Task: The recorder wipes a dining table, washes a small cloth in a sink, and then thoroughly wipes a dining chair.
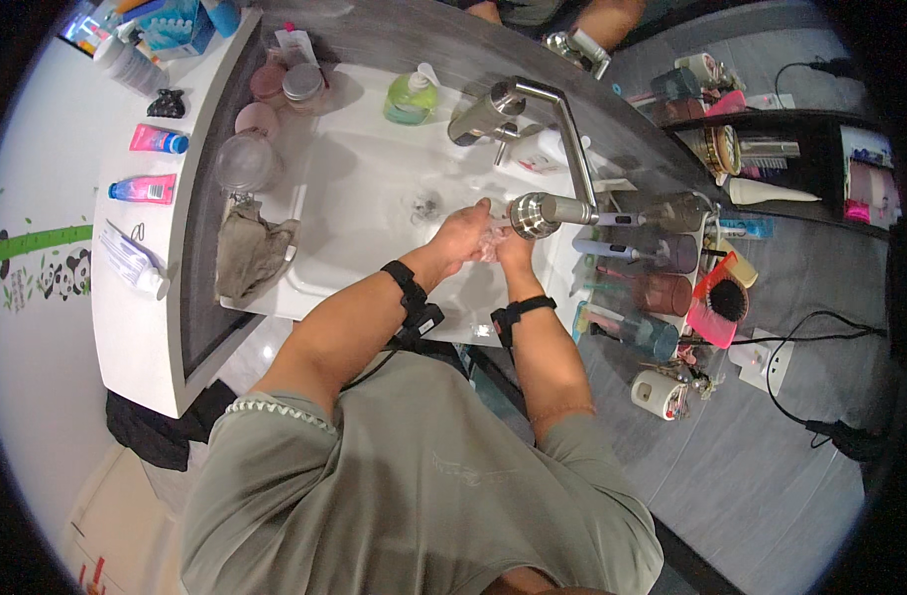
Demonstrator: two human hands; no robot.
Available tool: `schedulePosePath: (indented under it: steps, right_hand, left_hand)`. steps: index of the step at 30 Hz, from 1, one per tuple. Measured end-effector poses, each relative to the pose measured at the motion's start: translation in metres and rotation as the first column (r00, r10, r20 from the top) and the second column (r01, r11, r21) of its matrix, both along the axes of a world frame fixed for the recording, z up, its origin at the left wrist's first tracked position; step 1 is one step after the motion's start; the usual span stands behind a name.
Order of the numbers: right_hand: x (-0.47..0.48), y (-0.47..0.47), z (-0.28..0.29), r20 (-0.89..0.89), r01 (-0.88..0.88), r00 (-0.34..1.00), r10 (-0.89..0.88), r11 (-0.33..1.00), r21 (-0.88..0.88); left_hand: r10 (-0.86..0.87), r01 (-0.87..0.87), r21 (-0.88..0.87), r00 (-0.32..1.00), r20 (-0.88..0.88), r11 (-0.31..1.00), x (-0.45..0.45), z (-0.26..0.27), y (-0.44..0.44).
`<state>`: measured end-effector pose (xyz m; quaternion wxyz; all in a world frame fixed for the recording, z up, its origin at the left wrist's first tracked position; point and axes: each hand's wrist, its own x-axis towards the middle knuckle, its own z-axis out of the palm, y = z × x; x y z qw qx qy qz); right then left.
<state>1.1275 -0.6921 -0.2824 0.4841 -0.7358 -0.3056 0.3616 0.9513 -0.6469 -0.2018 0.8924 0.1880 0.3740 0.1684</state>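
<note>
Over the basin of a white washbasin [356, 171], my left hand [464, 232] and my right hand [514, 247] meet, with water on them. They sit just under the round head of a jointed metal faucet [535, 216], which hides part of my right hand. No object shows between the palms, and how far the fingers are closed is unclear. Past my left hand, the drain [425, 208] lies under shallow water. A pump bottle of green liquid soap [411, 98] stands on the basin's far rim. Right of the faucet's base is a white bottle [539, 154]. Each wrist wears a black strap with a small device.
A grey cloth [251, 249] drapes over the left rim, near several jars [249, 160]. Tubes [152, 190] and small scissors [136, 230] lie on the white ledge [137, 335]. To the right, a wall rack holds cups [665, 294] with toothbrushes; a hairbrush [725, 297] hangs beside a socket [769, 362].
</note>
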Motion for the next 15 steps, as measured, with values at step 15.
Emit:
schedulePosePath:
  steps: [15]
  right_hand:
    - [-0.042,-0.020,0.092,-0.761,-0.026,0.626,0.172,0.980,0.200]
  left_hand:
    - [0.240,-0.237,0.033,0.964,-0.118,0.971,-0.025,-0.034,-0.008]
